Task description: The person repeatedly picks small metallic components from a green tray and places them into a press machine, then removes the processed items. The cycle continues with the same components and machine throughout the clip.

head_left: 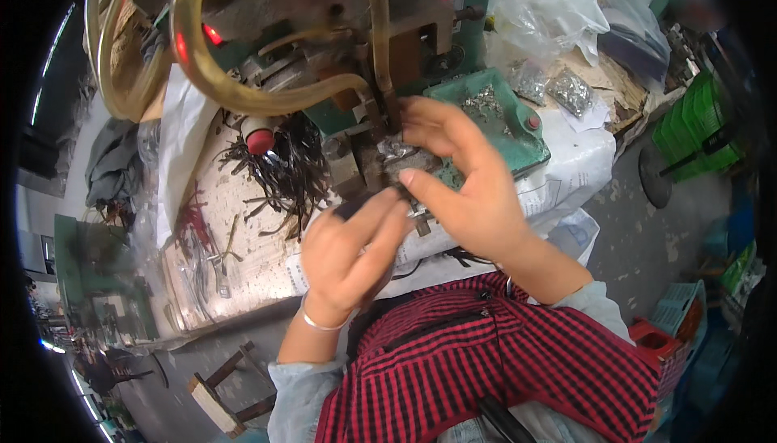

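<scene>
My left hand is closed at the front of a bench press, its fingers bent together around a dark strip. Slight blur covers its fingertips, and most of the strip is hidden behind them. My right hand curves around the other side of the press's work area, thumb and fingers apart, with nothing visible between them. Its fingertips are close to the upright metal tool of the press, and its thumb points toward the left fingertips. Small shiny metal pieces show between the hands.
Left of the press lie many dark strips below a red button. A green tray with small metal parts stands at right, bags of parts beyond it. Thick yellowish hoses loop overhead. A wooden stool stands below the table.
</scene>
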Available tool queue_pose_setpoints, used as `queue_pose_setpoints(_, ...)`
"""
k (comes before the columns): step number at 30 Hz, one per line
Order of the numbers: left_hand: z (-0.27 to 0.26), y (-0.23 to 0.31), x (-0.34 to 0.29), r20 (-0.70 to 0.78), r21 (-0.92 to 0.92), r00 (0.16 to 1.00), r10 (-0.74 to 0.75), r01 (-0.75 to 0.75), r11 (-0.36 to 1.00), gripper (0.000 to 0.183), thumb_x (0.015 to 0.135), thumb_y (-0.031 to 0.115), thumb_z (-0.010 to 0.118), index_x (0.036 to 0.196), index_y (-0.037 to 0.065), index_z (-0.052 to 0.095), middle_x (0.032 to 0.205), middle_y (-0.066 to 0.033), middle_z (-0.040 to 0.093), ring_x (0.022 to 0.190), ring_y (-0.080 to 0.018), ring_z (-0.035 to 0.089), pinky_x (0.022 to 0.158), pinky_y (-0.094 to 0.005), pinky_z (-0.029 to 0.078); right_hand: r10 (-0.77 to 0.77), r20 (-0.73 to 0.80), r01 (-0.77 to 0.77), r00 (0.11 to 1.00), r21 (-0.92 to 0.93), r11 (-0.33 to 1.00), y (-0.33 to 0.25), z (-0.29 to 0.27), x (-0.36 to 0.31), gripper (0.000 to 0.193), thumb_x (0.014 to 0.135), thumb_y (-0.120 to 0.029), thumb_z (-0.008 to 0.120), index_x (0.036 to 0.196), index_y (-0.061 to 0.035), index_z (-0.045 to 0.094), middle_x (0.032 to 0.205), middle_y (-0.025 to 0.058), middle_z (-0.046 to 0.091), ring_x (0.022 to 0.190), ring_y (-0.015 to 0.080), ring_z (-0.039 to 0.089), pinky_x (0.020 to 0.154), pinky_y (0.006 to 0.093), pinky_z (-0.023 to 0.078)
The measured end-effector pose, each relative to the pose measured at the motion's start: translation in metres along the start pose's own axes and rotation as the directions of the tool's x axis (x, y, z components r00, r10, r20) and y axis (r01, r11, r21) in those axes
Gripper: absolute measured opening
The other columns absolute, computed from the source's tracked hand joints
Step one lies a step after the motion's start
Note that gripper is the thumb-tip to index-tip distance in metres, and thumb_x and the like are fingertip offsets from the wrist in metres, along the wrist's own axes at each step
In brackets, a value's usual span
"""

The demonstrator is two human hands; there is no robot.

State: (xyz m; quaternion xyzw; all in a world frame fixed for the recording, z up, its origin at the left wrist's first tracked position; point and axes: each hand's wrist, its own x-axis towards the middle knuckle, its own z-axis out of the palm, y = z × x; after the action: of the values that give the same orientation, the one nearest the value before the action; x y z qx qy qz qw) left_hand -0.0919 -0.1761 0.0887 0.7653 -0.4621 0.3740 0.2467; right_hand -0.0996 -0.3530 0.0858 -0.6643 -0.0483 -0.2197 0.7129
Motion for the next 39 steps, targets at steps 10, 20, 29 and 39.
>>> queue_pose_setpoints(10,0.042,-0.008,0.000,-0.054,-0.031,0.994,0.093,-0.095,0.995,0.029,0.074,0.003,0.087,0.101,0.006,0.077,0.097,-0.0110,0.078,0.058,-0.0155,0.062,0.049,-0.0269,0.044,-0.164,-0.016,0.082,0.986,-0.813,0.576,0.114,-0.110,-0.005,0.031,0.089,-0.003,0.065,0.119,-0.0035,0.071,0.118,0.0179,0.072,0.113,0.0353,0.069,0.099,0.0417,0.053)
queue_pose_setpoints(20,0.048,-0.006,-0.003,-0.098,-0.038,0.992,0.079,-0.083,0.996,0.026,0.076,0.008,0.086,0.101,0.007,0.077,0.100,-0.0089,0.077,0.057,-0.0124,0.060,0.049,-0.0256,0.044,0.000,-0.013,-0.011,1.000,-0.844,0.536,0.093,-0.118,0.000,0.015,0.083,-0.004,0.072,0.097,-0.0070,0.074,0.097,0.0135,0.067,0.099,0.0330,0.065,0.092,0.0438,0.050)
queue_pose_setpoints(29,0.026,0.019,-0.032,-0.081,-0.210,0.973,-0.218,0.197,0.958,0.035,0.075,0.005,0.085,0.109,0.007,0.077,0.116,-0.0125,0.078,0.064,-0.0154,0.064,0.053,-0.0276,0.047,-0.204,0.136,0.197,0.969,-0.929,0.314,0.128,-0.116,0.003,0.012,0.085,-0.009,0.073,0.096,-0.0047,0.068,0.095,0.0137,0.068,0.097,0.0374,0.063,0.084,0.0482,0.051)
queue_pose_setpoints(39,-0.073,-0.124,-0.099,-0.109,0.494,0.827,-0.552,0.527,0.692,0.014,0.083,0.000,0.073,0.095,0.007,0.076,0.093,-0.0091,0.071,0.085,-0.0316,0.067,0.075,-0.0398,0.053,-0.081,-0.115,-0.012,0.990,-0.643,0.766,0.102,-0.098,0.017,0.017,0.097,-0.008,0.068,0.111,-0.0032,0.076,0.099,0.0103,0.076,0.084,0.0206,0.069,0.084,0.0316,0.052)
